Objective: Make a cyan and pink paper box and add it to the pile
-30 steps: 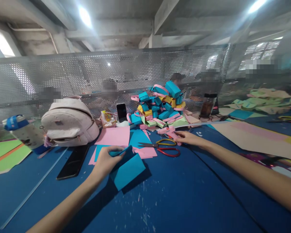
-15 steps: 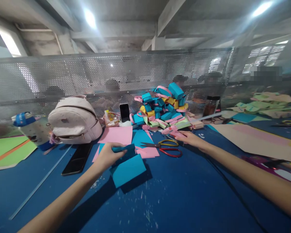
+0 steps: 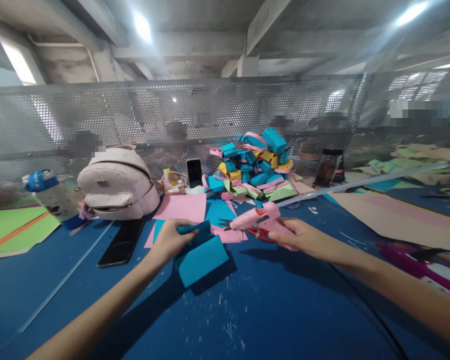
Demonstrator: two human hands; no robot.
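My left hand pinches a folded piece of blue paper by its upper flap, just above the table. In my right hand is a pink glue gun, gripped by its handle, its nozzle pointing left toward the blue paper but apart from it. A long clear glue stick juts from the back of the gun, off to the right. Beneath the gun lie scissors, largely hidden by it. Pink paper and blue paper sheets lie just beyond my left hand.
Behind the scissors rises a pile of folded paper pieces. To the left are a white backpack, a bottle, a black phone and another clear stick. A black cord runs along the right; a perforated metal screen stands behind.
My right hand has lifted the glue gun from the table beside the pile and brought it nearer, over the scissors. My left hand still holds the blue paper in nearly the same place.
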